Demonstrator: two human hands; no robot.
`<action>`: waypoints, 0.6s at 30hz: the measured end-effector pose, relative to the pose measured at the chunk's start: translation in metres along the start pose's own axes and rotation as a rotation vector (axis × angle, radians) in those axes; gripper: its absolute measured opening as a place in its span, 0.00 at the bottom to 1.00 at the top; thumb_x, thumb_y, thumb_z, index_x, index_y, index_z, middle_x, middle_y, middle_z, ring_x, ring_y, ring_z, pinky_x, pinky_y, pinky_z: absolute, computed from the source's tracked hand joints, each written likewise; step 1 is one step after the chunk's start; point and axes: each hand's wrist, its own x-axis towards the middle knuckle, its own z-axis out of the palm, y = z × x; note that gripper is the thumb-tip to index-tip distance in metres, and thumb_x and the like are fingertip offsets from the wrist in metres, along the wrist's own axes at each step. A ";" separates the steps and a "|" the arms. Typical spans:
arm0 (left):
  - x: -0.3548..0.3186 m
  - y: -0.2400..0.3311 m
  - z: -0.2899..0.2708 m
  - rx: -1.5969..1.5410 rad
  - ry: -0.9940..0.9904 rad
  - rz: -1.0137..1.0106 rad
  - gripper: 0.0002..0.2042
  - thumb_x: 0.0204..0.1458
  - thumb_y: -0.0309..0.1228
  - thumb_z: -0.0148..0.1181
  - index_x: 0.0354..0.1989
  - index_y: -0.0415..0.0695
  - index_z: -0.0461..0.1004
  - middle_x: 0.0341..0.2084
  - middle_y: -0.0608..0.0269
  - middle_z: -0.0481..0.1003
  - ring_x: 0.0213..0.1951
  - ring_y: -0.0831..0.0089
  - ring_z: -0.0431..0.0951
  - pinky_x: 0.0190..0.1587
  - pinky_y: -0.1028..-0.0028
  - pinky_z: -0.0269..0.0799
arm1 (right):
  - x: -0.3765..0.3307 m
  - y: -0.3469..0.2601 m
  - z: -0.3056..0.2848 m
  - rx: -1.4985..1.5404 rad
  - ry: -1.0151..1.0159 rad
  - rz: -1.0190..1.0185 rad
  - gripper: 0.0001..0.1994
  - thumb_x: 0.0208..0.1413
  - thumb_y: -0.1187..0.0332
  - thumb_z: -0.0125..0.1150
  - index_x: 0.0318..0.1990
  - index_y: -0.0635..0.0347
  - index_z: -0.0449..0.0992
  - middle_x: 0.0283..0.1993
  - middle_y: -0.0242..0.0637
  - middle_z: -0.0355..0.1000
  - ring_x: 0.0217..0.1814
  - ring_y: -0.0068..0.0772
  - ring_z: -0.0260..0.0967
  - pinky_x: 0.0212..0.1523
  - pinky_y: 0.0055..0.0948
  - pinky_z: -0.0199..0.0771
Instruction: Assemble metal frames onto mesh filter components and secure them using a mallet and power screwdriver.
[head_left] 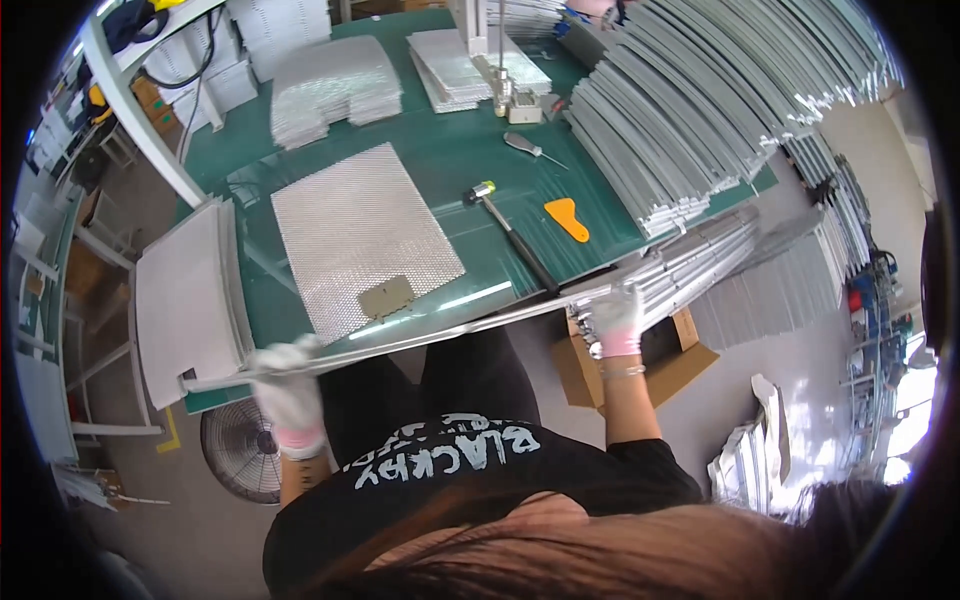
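- Here the left hand [290, 392], gloved in white, is closed around one end of a long thin metal strip [420, 337].
- The right hand [615, 318], gloved too, grips the strip's other end, just beside a bundle of similar strips [700, 265].
- Just beyond the strip, between the hands, a mesh sheet [355, 232] lies on the green table [450, 160].
- Beyond the right hand lie a hammer [510, 232] and an orange scraper [567, 218].

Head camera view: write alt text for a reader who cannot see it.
Seen from above, a person's gloved left hand and right hand grip the two ends of a long thin metal strip along the near edge of a green workbench. On the bench lie a silver mesh sheet, a mallet and an orange scraper.
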 end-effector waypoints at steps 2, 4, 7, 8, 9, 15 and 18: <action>0.017 0.036 -0.011 0.121 0.168 0.208 0.19 0.65 0.50 0.40 0.33 0.47 0.65 0.15 0.67 0.64 0.26 0.71 0.71 0.44 0.63 0.68 | -0.008 -0.030 0.014 0.003 -0.005 -0.068 0.17 0.63 0.52 0.47 0.41 0.56 0.74 0.37 0.33 0.74 0.44 0.31 0.69 0.48 0.35 0.71; 0.021 0.067 -0.057 0.120 0.128 0.271 0.21 0.65 0.52 0.38 0.32 0.47 0.65 0.13 0.71 0.60 0.19 0.76 0.65 0.35 0.71 0.67 | -0.007 -0.055 0.025 0.057 -0.031 -0.189 0.20 0.63 0.50 0.48 0.45 0.59 0.72 0.39 0.34 0.72 0.43 0.35 0.69 0.48 0.36 0.71; 0.002 0.075 -0.073 0.507 0.208 0.160 0.25 0.62 0.56 0.41 0.33 0.43 0.67 0.12 0.70 0.62 0.14 0.80 0.62 0.22 0.77 0.63 | -0.035 -0.082 0.079 0.031 -0.147 -0.396 0.16 0.64 0.55 0.49 0.44 0.59 0.70 0.34 0.33 0.66 0.35 0.30 0.61 0.40 0.30 0.67; -0.003 0.071 -0.068 0.581 0.199 0.062 0.25 0.63 0.55 0.41 0.34 0.42 0.67 0.13 0.68 0.64 0.15 0.80 0.63 0.21 0.79 0.63 | -0.044 -0.087 0.093 0.012 -0.164 -0.461 0.14 0.64 0.56 0.50 0.43 0.58 0.71 0.31 0.31 0.66 0.31 0.27 0.61 0.37 0.27 0.66; -0.009 0.063 -0.059 0.648 0.191 -0.040 0.25 0.63 0.54 0.42 0.35 0.40 0.68 0.14 0.67 0.67 0.15 0.81 0.64 0.20 0.80 0.63 | -0.048 -0.095 0.100 0.076 -0.378 -0.468 0.12 0.64 0.57 0.50 0.38 0.56 0.71 0.30 0.28 0.66 0.30 0.23 0.60 0.35 0.25 0.64; -0.034 -0.009 -0.006 0.506 0.023 -0.382 0.17 0.66 0.40 0.40 0.35 0.38 0.70 0.15 0.66 0.69 0.15 0.82 0.65 0.19 0.81 0.61 | -0.085 -0.008 0.220 0.086 -0.683 -0.352 0.15 0.58 0.60 0.59 0.24 0.53 0.63 0.19 0.23 0.56 0.20 0.18 0.52 0.24 0.20 0.56; -0.044 -0.025 0.013 0.484 0.107 -0.425 0.16 0.66 0.37 0.40 0.37 0.38 0.71 0.14 0.68 0.68 0.15 0.82 0.64 0.20 0.82 0.61 | -0.057 0.082 0.242 -0.259 -0.529 -0.064 0.13 0.62 0.58 0.55 0.29 0.55 0.67 0.22 0.28 0.60 0.24 0.25 0.58 0.26 0.25 0.62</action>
